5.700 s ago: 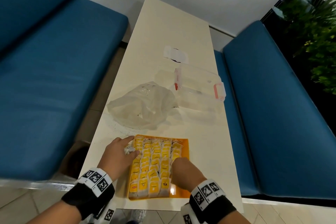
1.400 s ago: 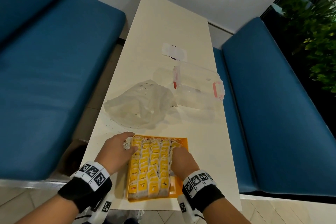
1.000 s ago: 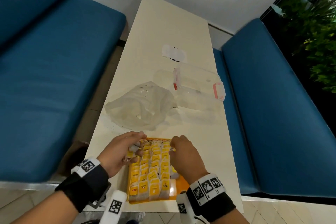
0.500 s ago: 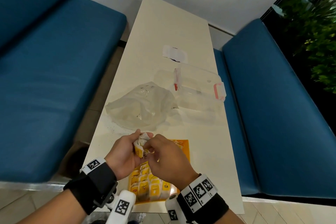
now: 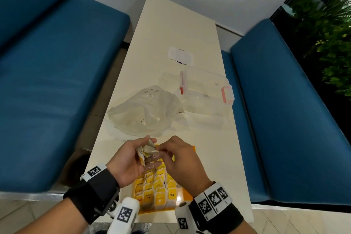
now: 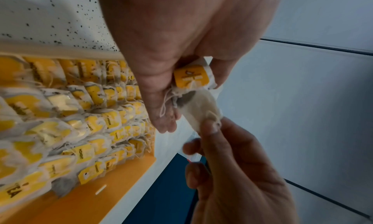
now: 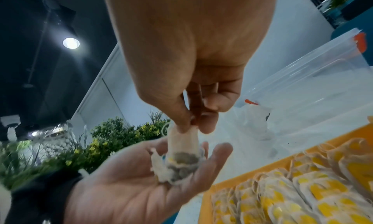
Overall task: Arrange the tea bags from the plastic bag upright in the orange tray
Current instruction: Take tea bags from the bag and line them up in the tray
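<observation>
1. Your left hand (image 5: 129, 159) cups a small clump of tea bags (image 5: 147, 153) above the orange tray (image 5: 187, 198); your right hand (image 5: 180, 159) pinches one bag's top
2. Pull fast and tangled strings may drag the others out, spilling them

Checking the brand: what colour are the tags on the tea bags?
Yellow tags with dark lettering, clearest in the left wrist view.

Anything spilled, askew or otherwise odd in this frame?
Yes. Dark specks, likely loose tea, are scattered on the table near the plastic bag. The left hand cradles a small clump of tea bags with tangled strings; the right hand pinches one of them.
</observation>
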